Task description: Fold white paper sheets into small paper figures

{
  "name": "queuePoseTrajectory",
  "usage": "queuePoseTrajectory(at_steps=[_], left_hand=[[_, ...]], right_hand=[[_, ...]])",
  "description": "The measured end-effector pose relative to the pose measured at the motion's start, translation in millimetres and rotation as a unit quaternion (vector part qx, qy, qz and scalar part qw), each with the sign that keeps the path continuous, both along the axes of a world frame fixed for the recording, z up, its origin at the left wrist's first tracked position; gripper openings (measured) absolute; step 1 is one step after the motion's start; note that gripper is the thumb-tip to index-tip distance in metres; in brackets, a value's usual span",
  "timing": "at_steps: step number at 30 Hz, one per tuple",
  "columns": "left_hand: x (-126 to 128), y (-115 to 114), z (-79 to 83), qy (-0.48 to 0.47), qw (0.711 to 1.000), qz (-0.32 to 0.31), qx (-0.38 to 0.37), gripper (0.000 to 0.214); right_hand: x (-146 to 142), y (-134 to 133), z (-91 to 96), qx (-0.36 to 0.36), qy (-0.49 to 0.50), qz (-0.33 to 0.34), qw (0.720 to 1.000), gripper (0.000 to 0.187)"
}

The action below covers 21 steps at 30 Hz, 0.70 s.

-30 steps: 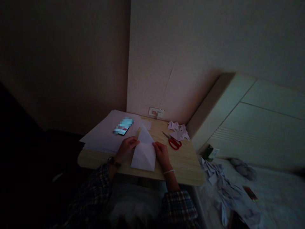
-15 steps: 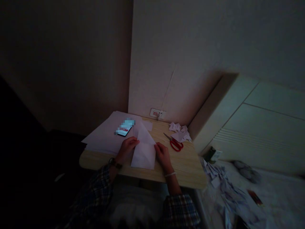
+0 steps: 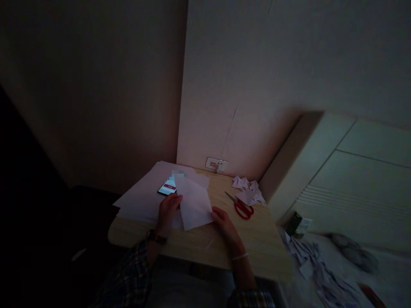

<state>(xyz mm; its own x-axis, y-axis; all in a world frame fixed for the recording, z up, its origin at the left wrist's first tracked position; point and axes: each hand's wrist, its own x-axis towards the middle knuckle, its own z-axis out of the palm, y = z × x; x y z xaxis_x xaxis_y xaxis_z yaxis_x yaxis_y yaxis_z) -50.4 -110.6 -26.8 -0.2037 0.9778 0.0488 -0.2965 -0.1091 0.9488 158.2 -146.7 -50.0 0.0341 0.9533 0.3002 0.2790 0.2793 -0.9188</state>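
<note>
Paper [image 3: 195, 205]: over table [image 3: 265, 241], partly hiding phone [image 3: 165, 189]
Left hand [image 3: 167, 212]: pinching left edge; light pressure should spare stray creases
Right hand [image 3: 227, 229]: pinching right edge near lower corner; even tension should hold it flat

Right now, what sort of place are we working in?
Probably a bedroom: what looks like a bed with a panelled headboard stands right of the small table, and a wall socket shows behind the table.

Matt paper sheet [image 3: 195, 204], wood-grained tabletop [image 3: 257, 252], smooth phone screen [image 3: 167, 187], metal scissor blades [image 3: 230, 197], handles [image 3: 244, 207] probably plastic
</note>
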Motion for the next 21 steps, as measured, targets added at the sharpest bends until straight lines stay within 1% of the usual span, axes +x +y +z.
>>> queuePoseTrajectory(at_steps=[2,3,4,6,8,9,11,12,14,15,18,20,21], left_hand=[[0.9,2.0,-3.4,-0.006,1.000,-0.021,-0.009,0.046],[1.1,3.8,-5.8,-0.012,0.999,-0.031,-0.013,0.047],[0.8,5.8,-8.5,-0.017,0.999,-0.035,-0.014,0.048],[-1.9,10.0,-12.9,-0.018,0.999,-0.026,-0.003,0.051],[-7.2,12.2,-13.3,-0.007,0.999,0.004,0.035,0.058],[-10.5,12.0,-11.0,0.006,0.998,0.024,0.065,0.062],[-16.1,9.2,-0.7,0.065,0.990,0.070,0.105,0.064],[-17.6,7.2,7.3,0.114,0.983,0.082,0.119,0.064],[-16.1,3.6,26.9,0.220,0.964,0.049,0.142,0.056],[-12.8,2.7,37.6,0.252,0.955,0.023,0.153,0.053],[3.7,5.1,66.6,0.302,0.933,-0.050,0.191,0.051],[15.3,9.7,80.3,0.314,0.920,-0.095,0.215,0.045],[19.8,12.1,85.0,0.318,0.914,-0.123,0.221,0.036]], right_hand=[[-1.4,2.7,2.4,-0.051,0.032,0.015,0.998,0.037],[-1.0,3.7,4.0,-0.062,0.045,0.004,0.997,0.037],[0.6,4.2,5.8,-0.060,0.054,-0.021,0.996,0.037],[7.6,3.4,9.4,-0.032,0.061,-0.078,0.995,0.036],[18.5,0.5,13.1,-0.015,0.053,-0.104,0.993,0.033],[24.6,-1.6,15.2,-0.010,0.040,-0.111,0.993,0.033],[35.6,-6.4,20.7,0.002,0.003,-0.120,0.993,0.034],[39.7,-8.7,24.5,0.009,-0.010,-0.132,0.991,0.033],[44.2,-12.5,35.3,0.028,-0.023,-0.148,0.988,0.031],[44.7,-14.0,42.5,0.036,-0.028,-0.148,0.988,0.030],[41.5,-17.0,69.0,0.050,-0.051,-0.131,0.989,0.029],[38.4,-18.1,87.2,0.054,-0.071,-0.100,0.991,0.026],[37.2,-18.3,95.2,0.054,-0.080,-0.082,0.992,0.025]])
